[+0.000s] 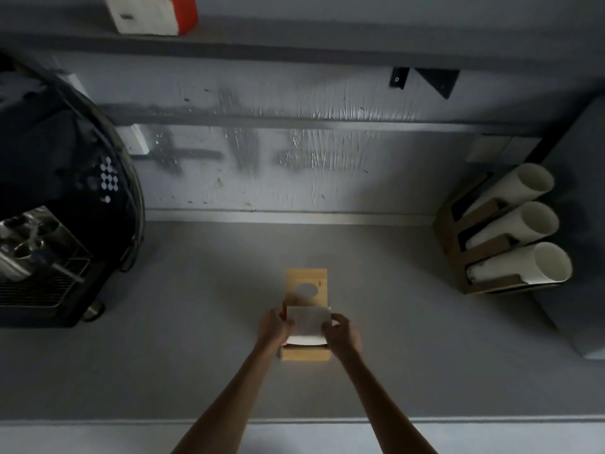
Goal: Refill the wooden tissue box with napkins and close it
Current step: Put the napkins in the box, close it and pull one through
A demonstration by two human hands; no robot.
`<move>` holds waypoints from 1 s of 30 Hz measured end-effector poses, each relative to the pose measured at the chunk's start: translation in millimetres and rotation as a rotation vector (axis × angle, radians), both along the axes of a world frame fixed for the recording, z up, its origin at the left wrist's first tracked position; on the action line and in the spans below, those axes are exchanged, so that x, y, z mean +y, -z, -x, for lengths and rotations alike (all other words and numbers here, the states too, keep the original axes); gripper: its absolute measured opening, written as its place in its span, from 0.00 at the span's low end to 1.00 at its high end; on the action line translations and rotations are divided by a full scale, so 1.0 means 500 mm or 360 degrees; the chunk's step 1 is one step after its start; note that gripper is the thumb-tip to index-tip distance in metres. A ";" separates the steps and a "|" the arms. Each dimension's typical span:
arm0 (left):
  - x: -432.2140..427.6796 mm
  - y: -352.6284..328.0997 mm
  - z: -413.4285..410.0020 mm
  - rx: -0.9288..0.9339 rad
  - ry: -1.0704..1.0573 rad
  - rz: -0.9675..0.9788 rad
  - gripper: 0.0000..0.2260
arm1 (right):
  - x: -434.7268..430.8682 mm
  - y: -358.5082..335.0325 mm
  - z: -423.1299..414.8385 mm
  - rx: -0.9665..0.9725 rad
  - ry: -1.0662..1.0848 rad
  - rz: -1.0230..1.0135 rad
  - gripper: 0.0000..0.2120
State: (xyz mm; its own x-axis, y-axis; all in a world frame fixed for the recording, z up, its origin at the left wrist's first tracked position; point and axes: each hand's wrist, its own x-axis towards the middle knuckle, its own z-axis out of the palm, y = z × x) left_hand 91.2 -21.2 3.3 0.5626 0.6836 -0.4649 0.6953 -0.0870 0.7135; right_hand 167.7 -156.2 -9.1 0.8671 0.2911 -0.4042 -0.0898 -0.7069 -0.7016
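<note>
The box (306, 353) sits on the grey tabletop (196, 322) near the middle of the view, its wooden lid (306, 286) slid or swung toward the far side so the oval slot shows; whether the lid is hinged or loose cannot be made out. A white stack of napkins (307, 322) lies in the open top, bulging at its near edge. The left hand (273, 327) grips the stack's left side and the right hand (340, 329) grips its right side, fingers curled over the edges; the hands hide the box's side walls and most of its interior, so how deep the stack sits is unclear. At far left a dark coffee machine (55, 191) with a metal drip grille is cut off by the frame edge; a pattern of white dots marks its side, but no readable name. At right a cardboard holder (458, 253) keeps three white cup stacks (514, 224) lying on their sides. On a shelf (294, 44) at the top a red and white pack (150, 13) is cut off; a small dark mark on it is too blurred to read. The scene is dim and soft.
</note>
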 end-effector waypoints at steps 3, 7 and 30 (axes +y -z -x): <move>-0.004 -0.003 -0.001 0.0009 0.0051 -0.0055 0.09 | 0.004 -0.023 0.016 -0.0079 -0.0060 0.0102 0.18; -0.004 0.005 -0.004 0.0059 0.0047 -0.0076 0.10 | 0.007 -0.028 0.024 -0.0128 -0.0105 0.0174 0.18; -0.017 0.046 0.010 0.0126 -0.0102 -0.0362 0.10 | -0.009 0.030 0.028 -0.0340 0.0080 0.0019 0.11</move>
State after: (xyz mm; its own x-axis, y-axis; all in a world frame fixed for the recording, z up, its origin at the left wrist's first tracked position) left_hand 86.1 -29.8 -19.5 0.4829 0.8087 -0.3357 0.7574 -0.1933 0.6237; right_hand 153.6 -160.9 -24.0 0.9467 0.2417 -0.2129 0.0247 -0.7134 -0.7003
